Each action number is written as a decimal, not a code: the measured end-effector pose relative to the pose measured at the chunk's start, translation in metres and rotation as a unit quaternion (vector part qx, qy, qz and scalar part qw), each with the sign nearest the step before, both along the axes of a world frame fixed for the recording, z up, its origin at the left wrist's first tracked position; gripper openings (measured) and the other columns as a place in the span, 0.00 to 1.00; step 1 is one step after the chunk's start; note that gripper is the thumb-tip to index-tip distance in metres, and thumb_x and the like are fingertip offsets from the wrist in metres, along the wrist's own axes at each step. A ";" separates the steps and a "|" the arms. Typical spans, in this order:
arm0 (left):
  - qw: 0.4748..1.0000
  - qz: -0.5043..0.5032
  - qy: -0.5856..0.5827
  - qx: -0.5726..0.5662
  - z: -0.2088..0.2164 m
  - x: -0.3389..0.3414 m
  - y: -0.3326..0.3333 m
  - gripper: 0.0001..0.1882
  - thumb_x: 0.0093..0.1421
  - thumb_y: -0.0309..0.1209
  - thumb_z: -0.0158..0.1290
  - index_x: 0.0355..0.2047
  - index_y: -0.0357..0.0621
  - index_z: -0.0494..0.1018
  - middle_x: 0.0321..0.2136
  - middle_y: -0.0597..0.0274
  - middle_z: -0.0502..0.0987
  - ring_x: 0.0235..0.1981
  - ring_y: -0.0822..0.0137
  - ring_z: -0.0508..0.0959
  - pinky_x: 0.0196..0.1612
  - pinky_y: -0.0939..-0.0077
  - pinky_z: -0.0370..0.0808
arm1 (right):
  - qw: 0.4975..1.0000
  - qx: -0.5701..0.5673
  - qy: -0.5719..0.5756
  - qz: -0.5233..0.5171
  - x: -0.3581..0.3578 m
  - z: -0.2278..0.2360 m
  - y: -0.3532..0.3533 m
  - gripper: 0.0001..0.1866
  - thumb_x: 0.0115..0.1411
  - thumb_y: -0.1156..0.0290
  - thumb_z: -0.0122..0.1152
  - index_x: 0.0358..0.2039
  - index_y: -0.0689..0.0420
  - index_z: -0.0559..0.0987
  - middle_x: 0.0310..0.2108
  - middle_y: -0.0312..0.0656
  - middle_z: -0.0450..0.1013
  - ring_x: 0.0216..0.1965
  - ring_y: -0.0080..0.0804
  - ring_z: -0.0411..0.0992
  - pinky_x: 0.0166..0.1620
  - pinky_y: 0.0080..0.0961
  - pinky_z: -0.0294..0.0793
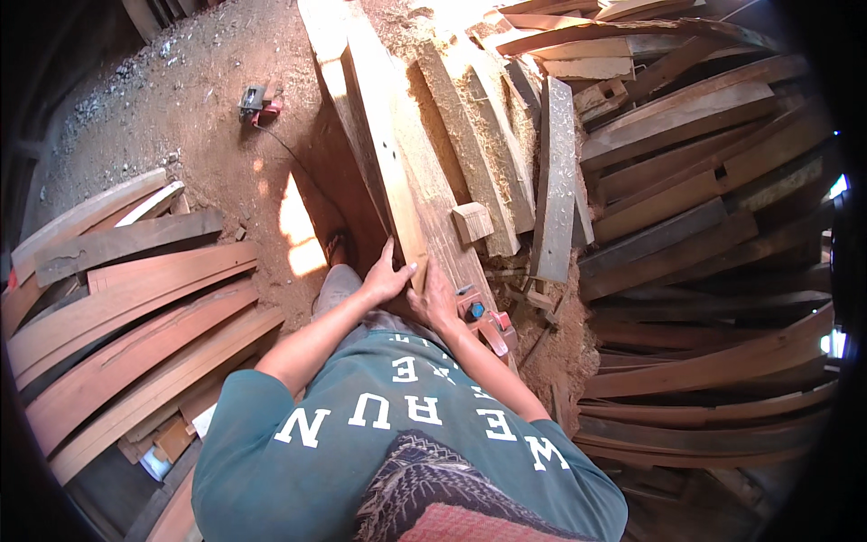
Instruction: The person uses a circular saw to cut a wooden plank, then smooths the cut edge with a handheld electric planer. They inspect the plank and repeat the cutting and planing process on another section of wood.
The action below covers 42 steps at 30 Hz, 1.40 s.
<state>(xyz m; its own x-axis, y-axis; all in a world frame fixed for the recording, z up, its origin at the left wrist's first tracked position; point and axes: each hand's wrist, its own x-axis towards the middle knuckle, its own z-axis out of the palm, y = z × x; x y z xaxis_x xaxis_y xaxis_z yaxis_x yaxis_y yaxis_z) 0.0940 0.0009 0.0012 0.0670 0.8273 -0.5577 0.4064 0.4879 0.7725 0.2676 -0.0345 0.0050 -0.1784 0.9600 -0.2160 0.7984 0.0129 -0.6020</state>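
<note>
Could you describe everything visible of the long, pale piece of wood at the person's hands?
The long piece of wood is narrow and yellowish-brown, with small dark spots on its top. It slants away leftward alongside a wider plank; its far end is lost in glare. The left hand and right hand touch its near end.

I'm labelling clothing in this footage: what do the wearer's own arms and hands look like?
Both the left hand and right hand are ungloved. The forearms are bare, with no watch visible. Short, dark teal sleeves cover the upper arms, part of a teal T-shirt with large white block lettering. Any ring is too small to tell.
</note>
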 end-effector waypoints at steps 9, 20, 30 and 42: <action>0.987 0.000 0.016 0.160 -0.027 -0.019 0.089 0.59 0.62 0.43 0.68 0.81 0.40 0.41 0.75 0.31 0.57 0.74 0.43 0.65 0.74 0.59 0.64 | 0.998 0.033 0.044 -0.021 -0.016 -0.006 0.078 0.43 0.51 0.69 0.69 0.66 0.71 0.64 0.52 0.69 0.74 0.55 0.71 0.73 0.60 0.57 0.74; 0.998 -0.036 0.026 0.047 0.004 -0.044 0.193 0.58 0.68 0.41 0.65 0.81 0.40 0.33 0.77 0.35 0.53 0.72 0.45 0.66 0.73 0.57 0.65 | 0.977 -0.092 0.160 -0.104 0.007 0.023 0.181 0.42 0.60 0.59 0.74 0.69 0.62 0.67 0.63 0.62 0.72 0.62 0.57 0.74 0.66 0.48 0.74; 0.999 -0.024 -0.009 -0.026 -0.005 -0.035 0.203 0.56 0.72 0.36 0.61 0.80 0.35 0.29 0.69 0.37 0.66 0.64 0.53 0.73 0.66 0.63 0.71 | 0.811 -0.146 0.113 -0.555 0.225 -0.042 0.069 0.27 0.62 0.61 0.71 0.58 0.61 0.79 0.40 0.49 0.84 0.41 0.35 0.82 0.46 0.35 0.82; 0.994 0.050 0.007 -0.094 -0.008 -0.022 0.205 0.56 0.72 0.39 0.63 0.82 0.60 0.30 0.60 0.49 0.76 0.55 0.59 0.80 0.56 0.59 0.80 | 0.849 -0.324 0.196 -0.368 0.345 -0.193 0.022 0.36 0.63 0.51 0.69 0.68 0.51 0.75 0.51 0.47 0.81 0.42 0.40 0.81 0.40 0.38 0.83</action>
<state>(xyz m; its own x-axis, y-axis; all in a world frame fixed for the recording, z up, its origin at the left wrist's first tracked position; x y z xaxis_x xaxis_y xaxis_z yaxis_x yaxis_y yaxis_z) 0.0716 0.2062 -0.0065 -0.0191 0.7108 -0.7032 0.3581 0.6615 0.6589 0.6128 -0.0121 -0.1877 0.2374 0.5452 -0.8040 0.1835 -0.8379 -0.5140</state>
